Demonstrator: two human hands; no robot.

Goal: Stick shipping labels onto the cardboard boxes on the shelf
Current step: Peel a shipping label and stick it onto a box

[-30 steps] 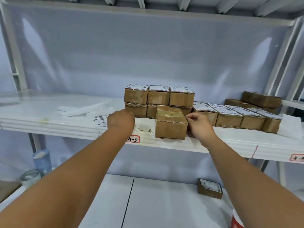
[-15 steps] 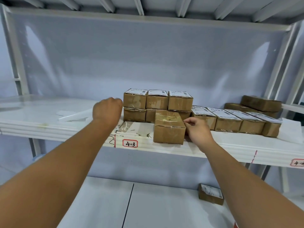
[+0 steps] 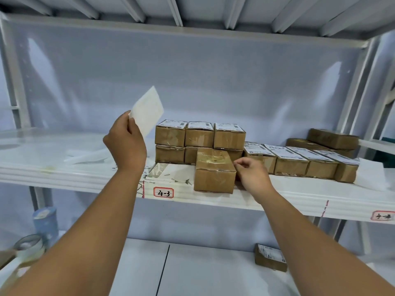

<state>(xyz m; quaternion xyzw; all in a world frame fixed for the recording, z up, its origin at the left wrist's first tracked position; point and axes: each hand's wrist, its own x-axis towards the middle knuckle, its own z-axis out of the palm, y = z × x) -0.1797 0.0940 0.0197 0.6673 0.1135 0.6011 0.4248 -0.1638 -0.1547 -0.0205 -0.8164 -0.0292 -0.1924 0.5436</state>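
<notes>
The plain brown cardboard box (image 3: 214, 169) sits at the front edge of the white metal shelf (image 3: 277, 195), before the stacked, labelled brown boxes (image 3: 199, 135). The white rectangular shipping label (image 3: 147, 113) is in the air to its left, pinched by a lower corner in the raised left hand (image 3: 126, 142). The right hand (image 3: 250, 174) lies loosely curled against the box's right side, gripping nothing. The label is best laid square on the taped top and smoothed from one edge.

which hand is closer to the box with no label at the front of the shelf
Right. The right hand sits just beside the unlabelled box, on its right; the left hand is higher, off to its left, pinching a white label sheet.
</notes>
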